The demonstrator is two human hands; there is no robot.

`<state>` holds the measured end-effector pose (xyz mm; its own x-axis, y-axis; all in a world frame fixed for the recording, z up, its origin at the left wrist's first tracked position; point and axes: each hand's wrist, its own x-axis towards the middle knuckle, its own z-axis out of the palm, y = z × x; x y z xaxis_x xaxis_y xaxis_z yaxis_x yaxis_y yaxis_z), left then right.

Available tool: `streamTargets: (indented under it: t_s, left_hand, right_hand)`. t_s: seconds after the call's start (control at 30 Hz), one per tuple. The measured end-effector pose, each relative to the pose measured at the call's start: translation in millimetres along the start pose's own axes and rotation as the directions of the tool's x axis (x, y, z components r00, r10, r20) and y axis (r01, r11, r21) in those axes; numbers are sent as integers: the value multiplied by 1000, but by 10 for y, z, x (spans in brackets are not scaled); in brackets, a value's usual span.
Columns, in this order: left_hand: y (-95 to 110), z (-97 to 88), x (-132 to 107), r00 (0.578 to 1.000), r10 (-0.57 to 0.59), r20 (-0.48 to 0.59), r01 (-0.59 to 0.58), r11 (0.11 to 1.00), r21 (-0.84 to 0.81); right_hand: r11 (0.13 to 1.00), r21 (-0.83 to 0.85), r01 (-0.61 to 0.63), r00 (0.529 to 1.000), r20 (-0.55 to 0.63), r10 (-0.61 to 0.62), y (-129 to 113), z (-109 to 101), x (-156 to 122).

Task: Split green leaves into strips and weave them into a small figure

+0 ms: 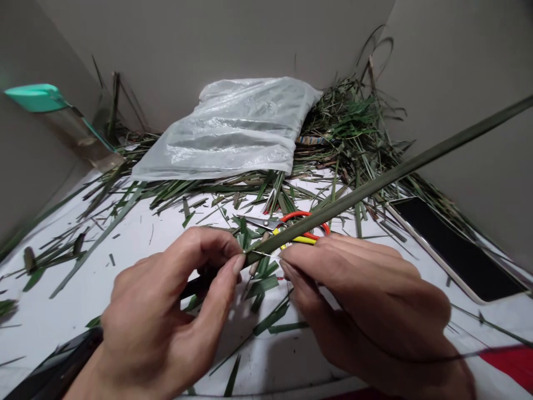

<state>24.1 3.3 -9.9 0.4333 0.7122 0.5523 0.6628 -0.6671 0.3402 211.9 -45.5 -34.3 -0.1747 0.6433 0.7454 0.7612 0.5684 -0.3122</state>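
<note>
Nothing readable here that I can make out for you, tbh: no text, labels, brands, numbers or signs.
</note>
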Motion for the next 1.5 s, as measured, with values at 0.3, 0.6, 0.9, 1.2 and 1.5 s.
streamTargets:
  t_s: [0.3,0.6,0.9,1.2,1.5]
  left_hand:
    - [-19,7,-5,998,-53,39,55,997,-53]
    - [-46,32,-79,989,-132,74,141,978,-152]
    - [31,3,15,994,-83,64,89,991,-104]
    - [5,58,-66,995,-28,93,35,997,-71]
    - [47,52,-69,998,-18,55,22,997,-69]
  right_hand:
    - [999,-35,2,1000,-11,-2,3,46,-18]
    - [999,-35,-10,1000,-14,10,-21,14,-6]
    - [1000,-16,-11,1000,15,12,-61,10,-35]
    - [977,-120,176,983,71,-168,-38,91,-96]
    - [938,-168,304,950,-20,-311,30,175,-87]
